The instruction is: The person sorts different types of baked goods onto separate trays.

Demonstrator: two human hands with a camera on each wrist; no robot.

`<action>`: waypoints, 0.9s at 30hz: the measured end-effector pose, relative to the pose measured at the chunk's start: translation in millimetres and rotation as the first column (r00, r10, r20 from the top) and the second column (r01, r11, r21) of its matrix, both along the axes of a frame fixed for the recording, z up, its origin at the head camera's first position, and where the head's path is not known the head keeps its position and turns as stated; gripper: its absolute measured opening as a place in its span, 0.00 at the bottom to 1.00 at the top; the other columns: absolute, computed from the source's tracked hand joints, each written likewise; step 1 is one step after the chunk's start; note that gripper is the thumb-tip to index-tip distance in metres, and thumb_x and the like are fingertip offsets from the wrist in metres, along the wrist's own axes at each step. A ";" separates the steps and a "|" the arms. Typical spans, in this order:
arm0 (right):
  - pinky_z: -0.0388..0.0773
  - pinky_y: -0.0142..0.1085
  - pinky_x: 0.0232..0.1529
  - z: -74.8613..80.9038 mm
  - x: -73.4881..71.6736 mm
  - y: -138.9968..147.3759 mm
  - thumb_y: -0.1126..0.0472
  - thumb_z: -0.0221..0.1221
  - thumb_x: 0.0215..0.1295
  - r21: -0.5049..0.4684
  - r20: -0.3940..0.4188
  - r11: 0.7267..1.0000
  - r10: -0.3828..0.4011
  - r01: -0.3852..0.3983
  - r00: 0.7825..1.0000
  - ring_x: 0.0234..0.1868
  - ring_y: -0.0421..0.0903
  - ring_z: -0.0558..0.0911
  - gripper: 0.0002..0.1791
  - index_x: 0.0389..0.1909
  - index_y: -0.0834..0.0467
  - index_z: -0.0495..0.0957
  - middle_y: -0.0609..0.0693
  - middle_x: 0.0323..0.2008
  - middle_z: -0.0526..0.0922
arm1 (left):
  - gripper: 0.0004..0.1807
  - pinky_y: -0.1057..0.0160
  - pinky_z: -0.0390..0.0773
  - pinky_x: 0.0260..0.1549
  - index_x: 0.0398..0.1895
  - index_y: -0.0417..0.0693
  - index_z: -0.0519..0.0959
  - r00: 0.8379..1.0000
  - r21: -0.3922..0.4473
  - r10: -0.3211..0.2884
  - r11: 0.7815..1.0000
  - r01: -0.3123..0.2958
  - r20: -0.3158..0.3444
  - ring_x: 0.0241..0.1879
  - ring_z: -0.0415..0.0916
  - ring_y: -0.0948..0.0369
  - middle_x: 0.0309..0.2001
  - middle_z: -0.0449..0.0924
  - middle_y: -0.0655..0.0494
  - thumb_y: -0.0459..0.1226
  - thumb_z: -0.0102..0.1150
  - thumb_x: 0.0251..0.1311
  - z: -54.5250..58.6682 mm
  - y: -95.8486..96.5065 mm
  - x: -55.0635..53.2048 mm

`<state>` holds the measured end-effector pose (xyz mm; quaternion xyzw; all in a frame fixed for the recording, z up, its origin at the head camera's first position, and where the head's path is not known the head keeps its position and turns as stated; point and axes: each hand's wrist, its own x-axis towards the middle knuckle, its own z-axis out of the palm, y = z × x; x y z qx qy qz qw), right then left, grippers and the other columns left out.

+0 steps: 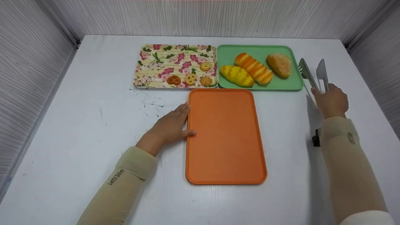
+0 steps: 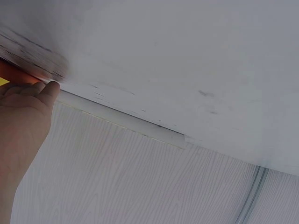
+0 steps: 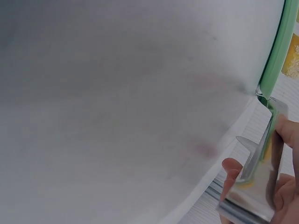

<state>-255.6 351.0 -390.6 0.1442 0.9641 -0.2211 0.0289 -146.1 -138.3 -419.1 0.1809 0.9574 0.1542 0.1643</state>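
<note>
An orange tray (image 1: 225, 137) lies lengthwise on the white table. My left hand (image 1: 170, 126) rests along its left edge, fingers extended, with the thumb reaching over the rim. At the right, my right hand (image 1: 332, 100) grips metal tongs (image 1: 322, 71), their two arms spread apart and nothing between the tips. In the right wrist view the tongs (image 3: 254, 186) show a shiny handle between thumb and fingers. Left of the tongs, a green tray (image 1: 289, 84) carries a sesame bun (image 1: 279, 65), an orange sliced loaf (image 1: 254, 68) and a yellow scored bread (image 1: 237, 76).
A floral tray (image 1: 153, 67) adjoins the green tray's left side. It bears a pretzel-shaped cookie (image 1: 173, 80), a round cookie (image 1: 205, 66), a cookie with holes (image 1: 190, 79) and a flower-shaped cookie (image 1: 206, 81). Wood-grain panels (image 1: 203, 18) stand behind the table and at both sides.
</note>
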 end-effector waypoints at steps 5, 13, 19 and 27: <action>0.69 0.61 0.51 -3.0 -0.3 1.0 0.32 0.42 0.66 0.014 0.043 1.000 0.024 -0.024 0.999 0.52 0.72 0.70 0.50 0.64 0.77 0.55 0.78 0.54 0.68 | 0.52 0.53 0.48 0.68 0.76 0.45 0.40 1.000 -0.008 0.001 1.000 -0.001 0.010 0.73 0.35 0.57 0.76 0.32 0.55 0.64 0.48 0.60 -0.4 -0.1 -0.5; 0.63 0.62 0.57 -1.5 0.1 -1.6 0.29 0.44 0.63 0.022 0.106 1.000 0.002 -0.004 0.994 0.60 0.74 0.63 0.57 0.71 0.73 0.39 0.78 0.62 0.58 | 0.53 0.53 0.47 0.68 0.76 0.45 0.40 1.000 -0.009 0.009 1.000 -0.009 0.014 0.73 0.34 0.57 0.76 0.32 0.56 0.65 0.48 0.59 -1.2 0.4 -0.5; 0.57 0.64 0.60 0.0 2.3 -2.2 0.25 0.43 0.59 -0.005 0.106 1.000 -0.006 0.006 0.994 0.63 0.74 0.57 0.61 0.72 0.68 0.32 0.77 0.66 0.50 | 0.53 0.53 0.46 0.68 0.76 0.45 0.42 1.000 -0.007 0.002 1.000 -0.002 -0.003 0.73 0.34 0.58 0.76 0.34 0.56 0.66 0.48 0.58 -3.6 1.6 -3.7; 0.66 0.65 0.50 10.6 -0.3 -8.2 0.21 0.41 0.54 0.039 0.082 0.999 0.009 -0.012 0.997 0.56 0.76 0.64 0.64 0.73 0.63 0.27 0.79 0.63 0.55 | 0.53 0.51 0.50 0.67 0.75 0.43 0.47 1.000 0.008 -0.001 1.000 0.001 -0.030 0.73 0.38 0.52 0.76 0.37 0.49 0.64 0.53 0.57 4.8 1.0 -11.9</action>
